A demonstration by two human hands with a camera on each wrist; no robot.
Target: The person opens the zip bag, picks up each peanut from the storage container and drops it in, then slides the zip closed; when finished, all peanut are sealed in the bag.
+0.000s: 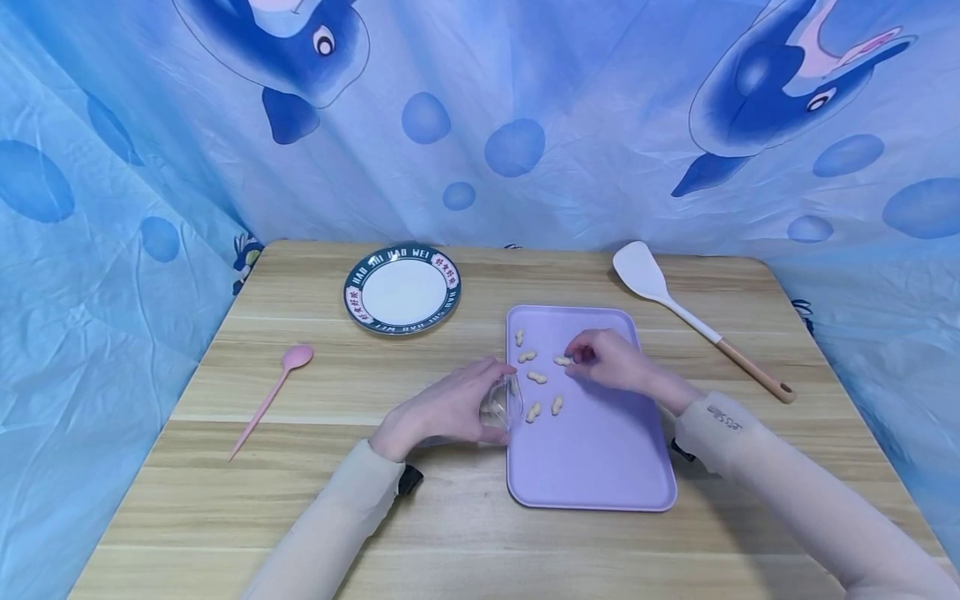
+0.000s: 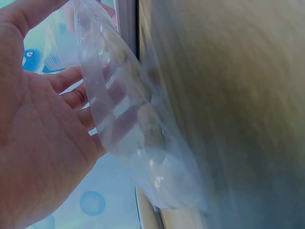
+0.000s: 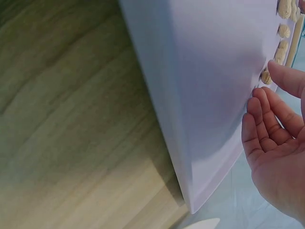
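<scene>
My left hand [image 1: 459,406] holds a clear plastic bag [image 1: 498,403] at the left edge of the lilac tray [image 1: 592,479], its mouth spread toward the tray. In the left wrist view, the bag [image 2: 114,90] hangs between thumb and fingers, and peanut shapes [image 2: 150,125] show through the film. Over the tray, my right hand [image 1: 611,360] has its fingertips right at a peanut [image 1: 561,361]. The right wrist view shows thumb and fingers apart, with that peanut [image 3: 266,76] between their tips. Several more peanuts [image 1: 537,377] lie scattered on the tray's left half.
A plate [image 1: 403,292] with a dark lettered rim lies at the back. To the left is a pink spoon [image 1: 272,392]. A white spatula [image 1: 678,312] with a wooden handle rests right of the tray. Blue dolphin-print curtains [image 1: 480,125] surround the wooden table [image 1: 337,517].
</scene>
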